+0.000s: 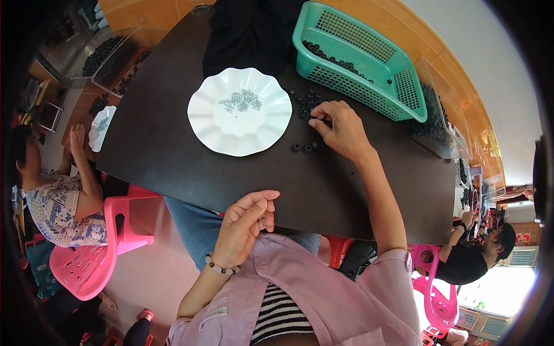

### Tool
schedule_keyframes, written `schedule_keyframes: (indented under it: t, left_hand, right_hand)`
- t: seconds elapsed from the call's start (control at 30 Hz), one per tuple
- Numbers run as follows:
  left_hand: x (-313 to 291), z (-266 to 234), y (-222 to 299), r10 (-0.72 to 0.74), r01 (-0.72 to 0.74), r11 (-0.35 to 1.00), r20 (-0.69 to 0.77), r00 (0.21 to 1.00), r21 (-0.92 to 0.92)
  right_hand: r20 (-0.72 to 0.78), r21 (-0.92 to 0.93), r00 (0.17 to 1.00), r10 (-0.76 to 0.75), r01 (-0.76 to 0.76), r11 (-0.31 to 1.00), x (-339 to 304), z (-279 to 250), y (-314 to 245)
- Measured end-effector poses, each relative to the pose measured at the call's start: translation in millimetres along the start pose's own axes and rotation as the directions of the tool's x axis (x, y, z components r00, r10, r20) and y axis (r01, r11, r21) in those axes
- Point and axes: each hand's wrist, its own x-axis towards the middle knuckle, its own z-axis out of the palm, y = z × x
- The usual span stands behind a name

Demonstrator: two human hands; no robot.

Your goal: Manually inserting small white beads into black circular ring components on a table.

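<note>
My right hand (340, 130) reaches over a cluster of small round black parts (304, 109) on the dark table, its thumb and fingers curled together at the cluster's edge. Whatever those fingertips hold is too small to make out. My left hand (247, 222) is raised by the table's near edge with its fingers curled and the thumb against the index finger; anything between them is hidden. A white scalloped plate (205, 130) holds a pile of tiny clear pieces (242, 101). Several black ring-like parts (296, 147) lie apart from the cluster, between the plate and my right wrist.
A green perforated basket (358, 95) with more black parts stands at the back right, beside a clear bin (441, 124). Black cloth (248, 37) lies behind the plate. Other people sit at the left, near a pink chair (86, 265), and at the right.
</note>
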Motion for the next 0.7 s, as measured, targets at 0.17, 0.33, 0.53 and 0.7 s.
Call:
schedule_keyframes:
  t: [0.17,0.33,0.53,0.7]
  left_hand:
    - [0.3,-0.3,1.0,-0.006,0.005,1.000,-0.010,1.000,-0.028]
    - [2.3,7.4,1.4,0.033,-0.031,0.998,-0.041,0.999,0.055]
    - [5.0,12.6,0.4,0.048,-0.049,0.997,0.022,0.999,0.062]
    - [2.8,5.6,-2.9,0.010,-0.008,1.000,0.084,0.996,-0.014]
  right_hand:
    - [-0.073,0.380,0.995,0.062,-0.030,0.925,-16.3,-9.2,-15.9]
    - [-0.080,0.464,0.986,-0.147,0.167,0.870,-54.2,-22.2,-62.8]
    - [-0.197,0.476,0.924,-0.327,0.382,0.792,-74.2,-10.9,-86.8]
    - [-0.224,0.452,0.900,-0.373,0.435,0.778,-75.9,-9.9,-94.8]
